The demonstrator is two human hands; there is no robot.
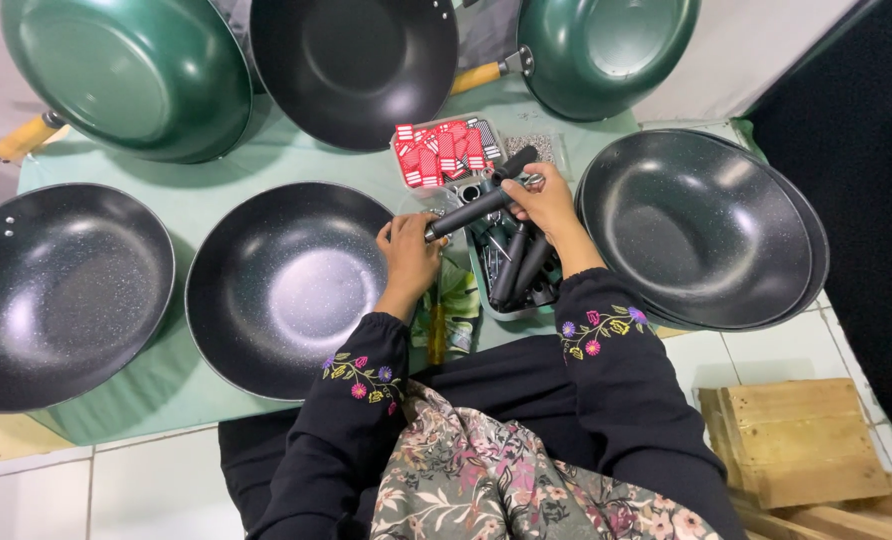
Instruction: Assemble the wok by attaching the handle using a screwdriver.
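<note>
Green cloth covered the table point(216, 190), ringed with woks. At centre, your left hand point(411, 250) and right hand point(546, 200) each closed a grip on the black handle point(471, 212), above the tray point(486, 300) at one o'clock of the near wok point(276, 290). Handle looked light, stiff, smooth; its ends seemed safest.

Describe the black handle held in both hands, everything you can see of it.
The black handle is a long, slim, matte bar, plastic by its look, with a shiny metal tip at its left end. It lies tilted, rising to the right. The left hand grips the metal end by the black pan; the right hand holds its upper part, above a tray of similar handles.
</note>
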